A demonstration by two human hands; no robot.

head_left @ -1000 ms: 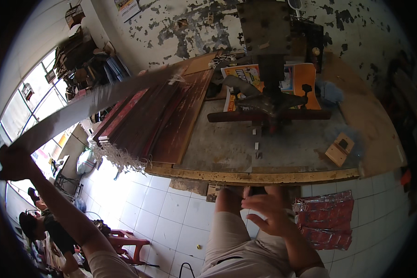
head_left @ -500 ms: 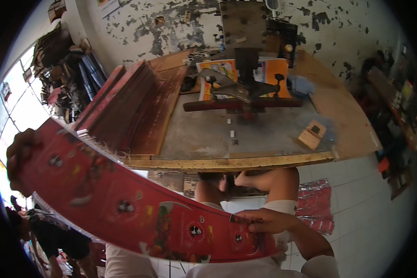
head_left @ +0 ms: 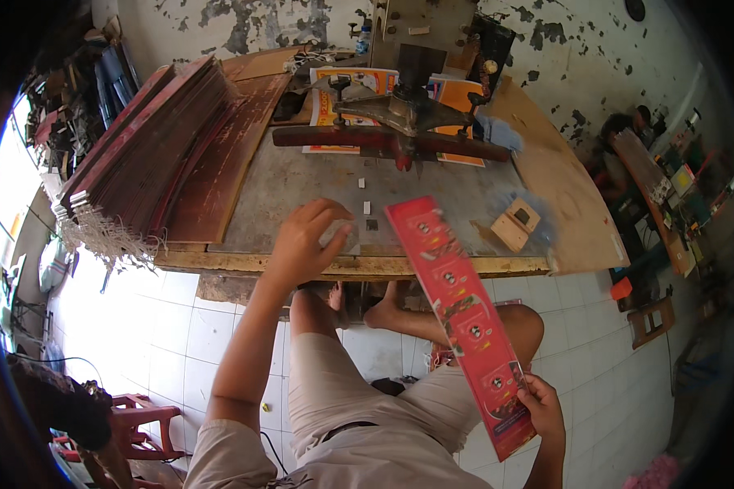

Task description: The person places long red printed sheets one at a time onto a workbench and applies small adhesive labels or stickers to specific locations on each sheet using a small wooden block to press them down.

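My right hand pinches the lower end of a long red printed strip, thumb on its face. The strip slants up and away to the left over my thigh, and its upper end hangs above the table's front edge. Repeated round emblems and food pictures run along it. My left hand is raised over the front edge of the worktable, fingers loosely bent and apart, nothing in them. On the table beyond stands a dark metal press with a wide crossbar.
A tall stack of dark red strips with frayed ends stands on the table's left. Orange printed sheets lie behind the crossbar. A small wooden block sits at the right. At lower left are a red stool and another person.
My left hand has let go of the strip's far end and come over the table edge. The strip has swung from the left to my right side, held only by my right hand.
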